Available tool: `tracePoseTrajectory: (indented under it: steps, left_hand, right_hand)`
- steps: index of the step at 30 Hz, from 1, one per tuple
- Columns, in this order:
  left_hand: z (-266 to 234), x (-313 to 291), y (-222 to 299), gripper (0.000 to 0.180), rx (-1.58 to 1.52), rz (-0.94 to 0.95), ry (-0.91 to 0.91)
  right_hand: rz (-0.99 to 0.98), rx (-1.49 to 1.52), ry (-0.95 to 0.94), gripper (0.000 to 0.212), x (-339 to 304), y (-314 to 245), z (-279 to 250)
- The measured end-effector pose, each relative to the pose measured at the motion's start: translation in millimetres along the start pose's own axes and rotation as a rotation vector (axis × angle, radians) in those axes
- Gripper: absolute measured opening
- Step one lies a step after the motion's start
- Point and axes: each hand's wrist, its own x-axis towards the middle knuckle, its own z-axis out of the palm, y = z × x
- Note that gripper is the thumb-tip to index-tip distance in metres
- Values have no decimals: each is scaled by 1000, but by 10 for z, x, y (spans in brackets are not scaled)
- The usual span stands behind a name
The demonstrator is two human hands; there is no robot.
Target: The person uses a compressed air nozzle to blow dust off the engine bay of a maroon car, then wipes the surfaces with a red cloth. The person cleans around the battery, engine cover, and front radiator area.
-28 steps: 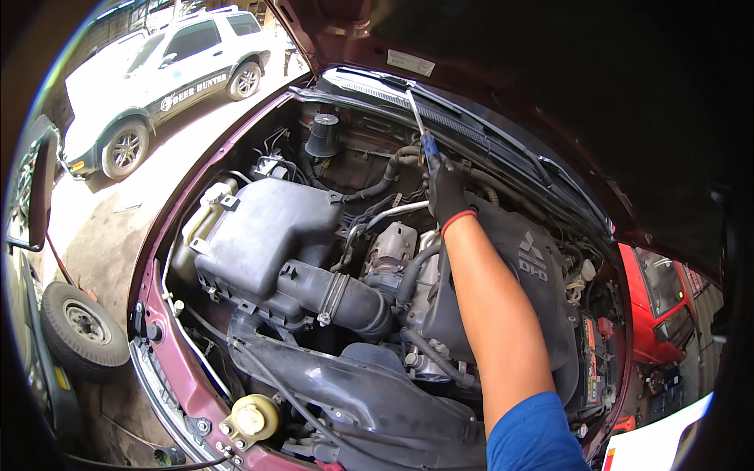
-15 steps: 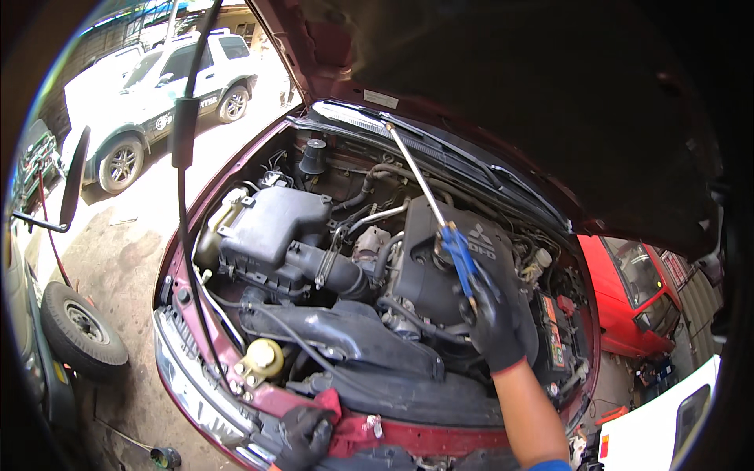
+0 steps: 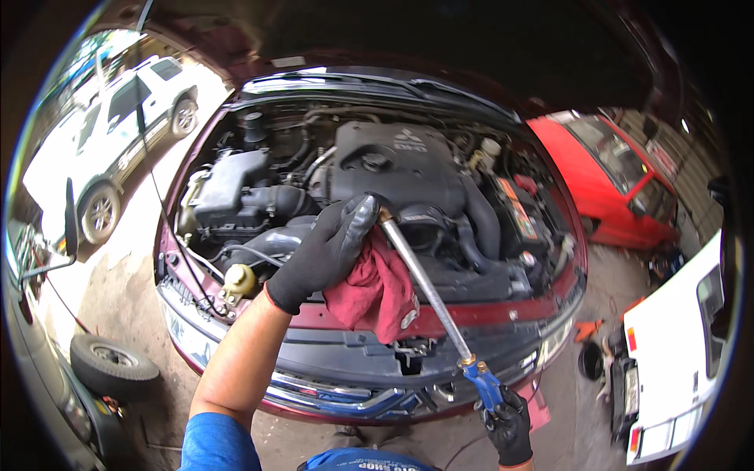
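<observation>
The blue-handled spray gun (image 3: 483,385) slants over the maroon car's front edge (image 3: 487,318), its long metal tube (image 3: 428,290) pointing up and leftward, away from me. My right hand (image 3: 509,428) is wrapped around its handle; my left hand (image 3: 326,247), fingers together, clasps a red cloth (image 3: 369,294) beside the tip.

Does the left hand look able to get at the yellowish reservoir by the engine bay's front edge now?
Probably yes: the left hand is near the yellowish reservoir, and nothing appears to cover its top. The red cloth in that hand may hinder its grip.
</observation>
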Motion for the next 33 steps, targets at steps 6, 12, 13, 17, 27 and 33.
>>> tracePoseTrajectory:
  steps: [6, 12, 13, 17, 27, 33]
  left_hand:
    - [864, -154, 157, 28, 286, 258, -192]
    - [2251, -474, 581, 21, -231, -162, -454]
    - [2554, -585, 706, 27, -308, -299, -417]
    - [3684, -901, 1141, 24, -401, -230, -571]
    - [5764, -2092, 1088, 23, -312, -771, -933]
    - [5973, -2713, 963, 51, -187, -1071, -1113]
  right_hand:
    - [16, 18, 154, 40, -758, 17, -463]
    - [-34, 55, 347, 41, -1729, 101, -1177]
    - [-31, -6, 370, 41, -1907, 135, -1286]
    - [48, 255, 509, 45, -2521, 487, -1617]
    - [199, 266, 801, 38, -2806, 1575, -4718]
    - [593, 185, 977, 46, -1748, 3042, -6594]
